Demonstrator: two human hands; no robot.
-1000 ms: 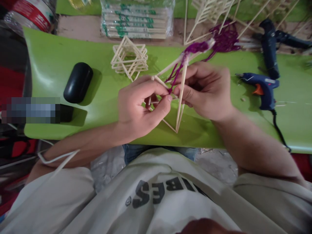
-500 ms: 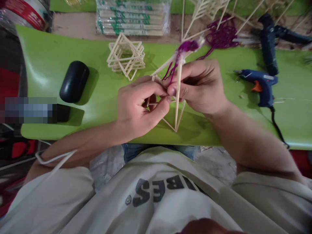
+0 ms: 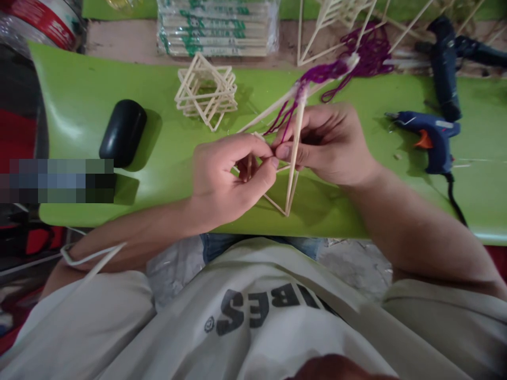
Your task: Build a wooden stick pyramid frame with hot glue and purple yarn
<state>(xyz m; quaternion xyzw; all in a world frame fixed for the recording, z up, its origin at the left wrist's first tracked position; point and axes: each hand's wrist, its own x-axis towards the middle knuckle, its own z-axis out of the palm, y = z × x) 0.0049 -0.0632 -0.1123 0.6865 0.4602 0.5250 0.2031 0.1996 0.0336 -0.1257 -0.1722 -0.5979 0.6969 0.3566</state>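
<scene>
Between my hands stands a frame of thin wooden sticks (image 3: 293, 153), with purple yarn (image 3: 327, 73) wound along an upper stick and strands hanging from its joint. My left hand (image 3: 233, 174) is closed, thumb and forefinger pinched together at the low ends of the strands. Facing it, my right hand (image 3: 328, 145) is closed too, its thumb and forefinger pinching the yarn ends behind an upright stick. The two sets of fingertips meet just left of that stick. My fingers hide the exact ends of the yarn and part of the frame.
A star-shaped stick model (image 3: 206, 92) and a black rounded object (image 3: 123, 132) lie to the left on the green table (image 3: 166, 184). At the back is a pack of wrapped chopsticks (image 3: 214, 29). To the right lie a blue glue gun (image 3: 430, 134) and a darker tool (image 3: 446, 68).
The stick frame's yarn-wrapped top has tilted away and to the right, showing more of the wrapped yarn. Both hands stay pinched near the same spot; the view shifts slightly.
</scene>
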